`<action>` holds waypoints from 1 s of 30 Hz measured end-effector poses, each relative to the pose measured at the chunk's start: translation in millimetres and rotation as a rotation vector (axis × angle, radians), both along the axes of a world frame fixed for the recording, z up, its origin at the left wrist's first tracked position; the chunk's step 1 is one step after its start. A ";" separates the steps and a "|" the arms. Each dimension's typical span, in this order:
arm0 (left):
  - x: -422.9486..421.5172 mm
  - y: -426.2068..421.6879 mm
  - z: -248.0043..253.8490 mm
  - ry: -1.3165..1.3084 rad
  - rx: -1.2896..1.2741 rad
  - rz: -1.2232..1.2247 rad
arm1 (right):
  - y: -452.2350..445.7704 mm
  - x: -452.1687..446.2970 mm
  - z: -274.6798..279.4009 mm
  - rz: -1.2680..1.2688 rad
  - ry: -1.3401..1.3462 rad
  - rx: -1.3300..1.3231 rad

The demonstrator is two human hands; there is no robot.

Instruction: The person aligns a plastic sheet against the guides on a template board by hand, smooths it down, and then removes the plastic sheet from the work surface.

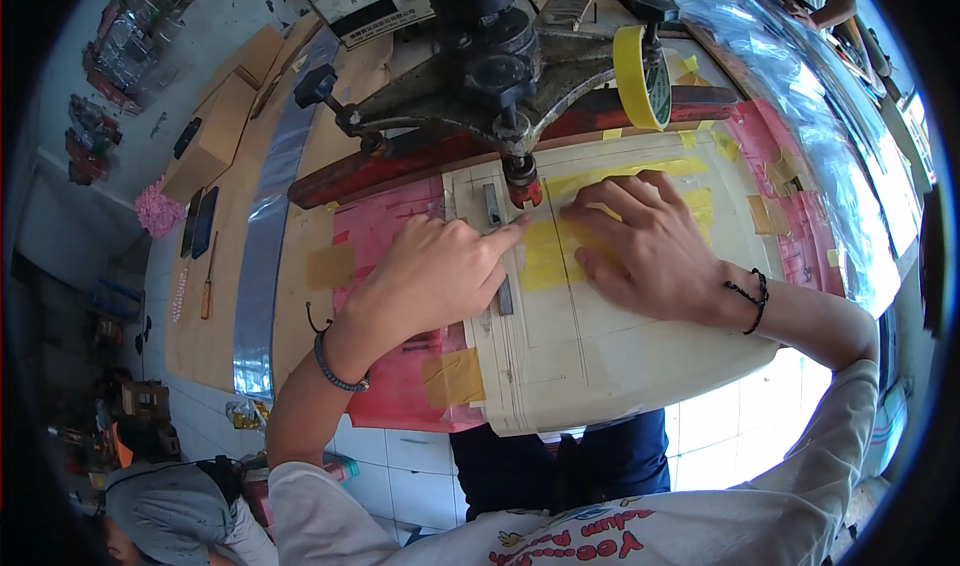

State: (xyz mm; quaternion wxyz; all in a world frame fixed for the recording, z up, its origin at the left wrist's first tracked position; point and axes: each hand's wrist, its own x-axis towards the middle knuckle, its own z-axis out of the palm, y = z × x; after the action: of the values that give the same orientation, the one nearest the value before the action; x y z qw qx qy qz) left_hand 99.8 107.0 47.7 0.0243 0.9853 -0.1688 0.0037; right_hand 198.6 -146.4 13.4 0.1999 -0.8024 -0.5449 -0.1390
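My left hand (435, 266) rests on the cream sheet (640, 366), index finger stretched out toward the red tip (524, 194) of a machine head, other fingers bent under. Beneath that hand runs a narrow grey metal bar (505, 299), its middle hidden. My right hand (650, 246) lies with its fingers spread on yellow tape (550, 256) stuck to the sheet, holding nothing. Pencil lines cross the sheet. Below its left side is a translucent red sheet (405, 366), patched with brown tape (453, 377).
Above my hands stands a dark metal machine head (500, 76) with a yellow tape roll (640, 78) hanging from it. A red bar (420, 153) crosses behind. A wooden-handled tool (207, 296) lies left. Another person (185, 516) is low left; an arm (835, 6) shows top right.
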 end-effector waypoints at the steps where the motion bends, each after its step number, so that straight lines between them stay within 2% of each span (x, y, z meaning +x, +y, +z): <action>1: 0.0 -1.1 -0.1 0.016 -0.014 0.010 | -0.1 0.2 -0.2 -0.011 0.007 -0.004; 14: 0.6 1.3 -6.2 -0.006 0.010 0.090 | 0.1 4.3 -4.7 0.034 0.059 -0.011; 23: 1.2 -0.5 -5.1 0.035 -0.004 0.155 | -0.1 6.0 -3.1 0.070 0.185 -0.074; 30: 0.6 -0.7 -6.4 0.031 0.037 0.147 | 0.1 7.9 -4.1 0.076 0.157 -0.093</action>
State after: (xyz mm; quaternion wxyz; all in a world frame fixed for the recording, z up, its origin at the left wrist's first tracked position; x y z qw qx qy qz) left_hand 100.4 106.3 41.3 0.0083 0.9953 -0.0958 -0.0131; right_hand 206.4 -146.3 9.3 0.2098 -0.7978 -0.5636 -0.0427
